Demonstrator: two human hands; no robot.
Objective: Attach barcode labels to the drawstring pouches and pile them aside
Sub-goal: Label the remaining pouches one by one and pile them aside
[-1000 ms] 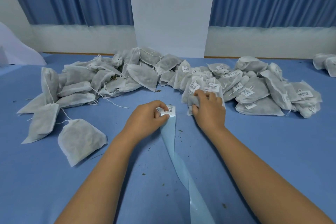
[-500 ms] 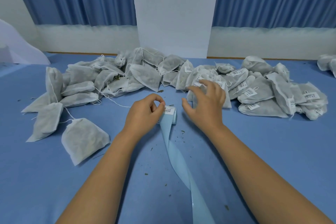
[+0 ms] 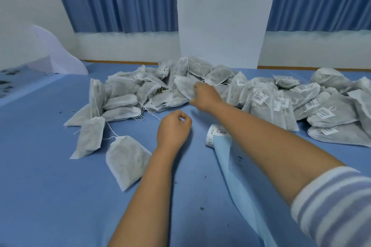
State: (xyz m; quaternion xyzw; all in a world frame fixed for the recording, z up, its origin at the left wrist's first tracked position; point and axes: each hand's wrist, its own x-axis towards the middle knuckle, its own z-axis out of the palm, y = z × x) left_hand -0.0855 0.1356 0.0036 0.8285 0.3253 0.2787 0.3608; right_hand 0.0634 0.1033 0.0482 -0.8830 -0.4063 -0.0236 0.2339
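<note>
Landmark: label roll (image 3: 215, 133), lying on the blue table (image 3: 50, 176); all places below are relative to it.
Unlabelled pile (image 3: 138, 94): far-left of the roll, a loose heap of white drawstring pouches with no barcodes showing.
Lone pouch (image 3: 126, 158): left of the roll and nearer the person, flat, still bare.
Left hand (image 3: 173, 128): just left of the roll, not touching it; fingers curled into a loose fist, thumb tip close to the forefinger, nothing seen in them.
Right hand (image 3: 204, 96): beyond the roll, reaching across to the unlabelled pile; fingers and thumb pinch the edge of one bare pouch (image 3: 185, 88).
Backing strip (image 3: 236, 182): pale blue, trailing from the roll toward the person.
Labelled pile (image 3: 301, 106): right of the roll, many pouches each with a white barcode label.
Progress: judged roughly half done (the two heaps look similar in size); the gripped pouch still needs its label and stacking.
Hidden: right-hand fingertips partly buried in fabric; barcode print unreadable; the labelled pile runs off the right edge, so no count.
</note>
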